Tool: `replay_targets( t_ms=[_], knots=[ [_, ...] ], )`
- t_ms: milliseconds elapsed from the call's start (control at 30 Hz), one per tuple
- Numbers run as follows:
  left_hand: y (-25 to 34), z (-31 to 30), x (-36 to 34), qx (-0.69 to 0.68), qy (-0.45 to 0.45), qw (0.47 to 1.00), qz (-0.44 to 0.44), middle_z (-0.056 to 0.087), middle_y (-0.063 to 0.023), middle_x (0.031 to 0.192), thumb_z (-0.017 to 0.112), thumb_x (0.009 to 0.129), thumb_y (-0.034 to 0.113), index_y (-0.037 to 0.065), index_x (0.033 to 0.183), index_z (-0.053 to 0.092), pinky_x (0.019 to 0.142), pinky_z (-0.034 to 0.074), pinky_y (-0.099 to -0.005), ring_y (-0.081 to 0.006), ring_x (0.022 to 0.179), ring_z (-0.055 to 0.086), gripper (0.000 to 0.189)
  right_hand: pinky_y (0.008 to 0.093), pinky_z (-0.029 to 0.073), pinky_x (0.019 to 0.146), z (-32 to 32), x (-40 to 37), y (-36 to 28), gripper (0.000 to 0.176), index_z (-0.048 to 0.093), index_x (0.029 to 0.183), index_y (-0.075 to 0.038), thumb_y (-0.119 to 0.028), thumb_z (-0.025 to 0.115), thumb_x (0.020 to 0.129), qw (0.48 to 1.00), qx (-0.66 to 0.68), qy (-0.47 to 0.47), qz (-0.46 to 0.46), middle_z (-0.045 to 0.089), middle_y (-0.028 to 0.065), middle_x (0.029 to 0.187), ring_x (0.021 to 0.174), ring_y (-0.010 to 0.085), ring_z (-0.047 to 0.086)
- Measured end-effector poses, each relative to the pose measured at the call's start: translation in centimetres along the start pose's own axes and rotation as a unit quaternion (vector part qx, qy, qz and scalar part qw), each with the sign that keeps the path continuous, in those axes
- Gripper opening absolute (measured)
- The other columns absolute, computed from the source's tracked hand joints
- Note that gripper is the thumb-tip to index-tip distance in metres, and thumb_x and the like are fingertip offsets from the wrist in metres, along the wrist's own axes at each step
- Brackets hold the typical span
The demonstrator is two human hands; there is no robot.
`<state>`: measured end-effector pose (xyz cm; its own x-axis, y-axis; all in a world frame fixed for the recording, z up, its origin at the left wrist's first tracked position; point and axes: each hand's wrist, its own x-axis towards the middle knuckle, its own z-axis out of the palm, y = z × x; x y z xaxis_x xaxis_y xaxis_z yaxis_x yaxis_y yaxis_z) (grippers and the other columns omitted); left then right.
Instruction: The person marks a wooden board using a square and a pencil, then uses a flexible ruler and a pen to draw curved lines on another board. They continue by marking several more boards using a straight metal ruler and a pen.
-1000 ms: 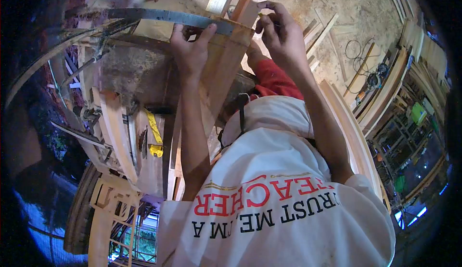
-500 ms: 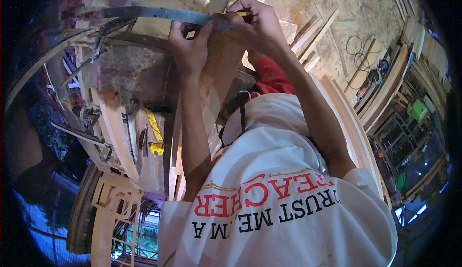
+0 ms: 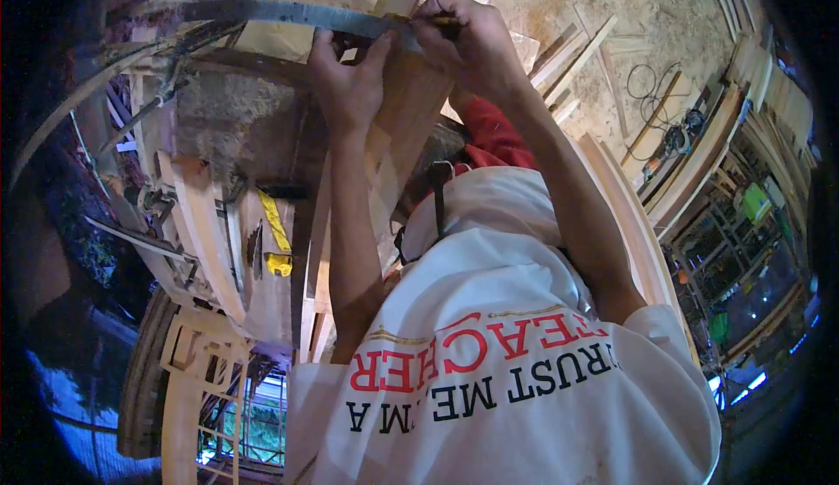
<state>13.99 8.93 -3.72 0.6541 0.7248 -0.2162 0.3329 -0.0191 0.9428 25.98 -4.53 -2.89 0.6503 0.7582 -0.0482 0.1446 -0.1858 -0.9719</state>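
My left hand pinches the lower edge of a long flat steel ruler, thumb and fingers set apart along it. The ruler reaches out to the left, and its right end lies across a wooden beam. Close to that end, my right hand is closed around a thin yellow pencil, its tip side toward the ruler's edge. Most of the pencil is hidden by the fingers.
A yellow tape measure lies on a board at the left. Wood strips lie on the dusty ground ahead. A power tool with a cord sits at the right beside stacked timber. A wooden frame stands lower left.
My right hand has turned slightly, and less of the pencil's yellow shows. The ruler's left part sits a little higher in view; my left hand keeps its hold.
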Motion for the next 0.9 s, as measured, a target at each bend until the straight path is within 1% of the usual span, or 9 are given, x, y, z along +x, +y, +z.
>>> replay_targets(
  t_ms=[33,67,133,267,333,567,667,867,900],
  knots=[
    [0.1,0.0,0.1,0.013,0.005,1.000,0.010,0.071,-0.0089,0.090,0.086,0.079,0.014,-0.002,0.101,0.065,0.075,0.053,-0.0319,-0.0157,0.079,0.064,0.034,0.0260,0.049,0.064,0.1,0.2,-0.2,0.007,0.061,0.099,-0.005,-0.005,0.067,0.095,0.999,0.000,0.013,-0.039,0.057,-0.0012,0.076,0.071,0.0073,0.053],
    [0.2,0.0,0.0,0.013,0.005,1.000,0.010,0.071,-0.0089,0.090,0.086,0.079,0.014,-0.002,0.101,0.065,0.075,0.053,-0.0319,-0.0157,0.079,0.064,0.034,0.0260,0.049,0.064,0.0,0.2,-0.5,0.007,0.061,0.099,-0.005,-0.005,0.067,0.095,0.999,0.000,0.013,-0.039,0.057,-0.0012,0.076,0.071,0.0073,0.053],
    [0.5,-0.1,0.0,0.018,0.002,1.000,-0.006,0.071,-0.0082,0.088,0.086,0.079,0.014,-0.001,0.100,0.065,0.073,0.052,-0.0324,-0.0151,0.077,0.064,0.033,0.0273,0.049,0.064,-0.3,0.1,-1.2,0.007,0.061,0.098,-0.005,-0.005,0.067,0.095,0.998,-0.047,-0.008,0.043,0.058,0.0000,0.075,0.069,0.0089,0.053],
    [0.5,-0.1,0.1,0.004,0.000,1.000,-0.011,0.070,-0.0077,0.085,0.085,0.079,0.014,-0.001,0.100,0.066,0.071,0.052,-0.0328,-0.0154,0.075,0.063,0.033,0.0287,0.049,0.063,0.0,0.2,-1.1,0.008,0.060,0.097,-0.005,-0.005,0.067,0.094,0.998,-0.013,-0.012,0.061,0.058,0.0025,0.074,0.067,0.0105,0.054],
    [0.4,-0.1,0.0,0.025,0.001,1.000,-0.007,0.070,-0.0080,0.084,0.085,0.079,0.015,-0.002,0.100,0.066,0.071,0.053,-0.0334,-0.0155,0.075,0.063,0.034,0.0292,0.049,0.063,-0.2,0.4,-1.0,0.009,0.060,0.095,-0.005,-0.004,0.068,0.092,0.997,-0.072,-0.008,0.018,0.058,0.0052,0.073,0.067,0.0110,0.054],
    [0.1,-0.2,-0.1,0.024,0.005,1.000,-0.001,0.071,-0.0082,0.087,0.085,0.079,0.017,-0.001,0.099,0.065,0.073,0.053,-0.0334,-0.0162,0.079,0.064,0.034,0.0307,0.050,0.063,0.4,0.2,-1.0,0.010,0.060,0.093,-0.005,-0.003,0.069,0.090,0.997,-0.067,0.012,0.028,0.060,0.0064,0.073,0.066,0.0124,0.056],
    [0.2,-0.1,0.0,0.002,-0.003,1.000,-0.010,0.071,-0.0084,0.088,0.085,0.079,0.016,-0.001,0.098,0.065,0.073,0.053,-0.0332,-0.0162,0.081,0.065,0.033,0.0299,0.050,0.063,0.7,0.3,-0.7,0.010,0.059,0.093,-0.005,-0.004,0.070,0.091,0.998,-0.056,0.042,-0.006,0.058,0.0059,0.072,0.066,0.0118,0.055],
    [0.6,-0.2,0.2,0.005,-0.003,1.000,-0.023,0.071,-0.0088,0.088,0.085,0.080,0.016,-0.001,0.099,0.064,0.074,0.053,-0.0332,-0.0155,0.081,0.065,0.032,0.0302,0.051,0.063,0.0,0.3,-0.5,0.009,0.061,0.095,-0.003,-0.007,0.068,0.094,0.997,-0.056,0.005,0.043,0.061,0.0071,0.072,0.067,0.0121,0.058],
    [1.0,-0.1,0.0,0.021,-0.001,0.999,-0.035,0.071,-0.0087,0.087,0.085,0.080,0.015,-0.001,0.099,0.064,0.075,0.053,-0.0335,-0.0156,0.080,0.065,0.032,0.0310,0.051,0.063,-0.1,0.2,-0.7,0.009,0.061,0.096,-0.003,-0.008,0.068,0.094,0.996,-0.056,-0.002,0.074,0.063,0.0081,0.074,0.068,0.0129,0.059]
  ],
)
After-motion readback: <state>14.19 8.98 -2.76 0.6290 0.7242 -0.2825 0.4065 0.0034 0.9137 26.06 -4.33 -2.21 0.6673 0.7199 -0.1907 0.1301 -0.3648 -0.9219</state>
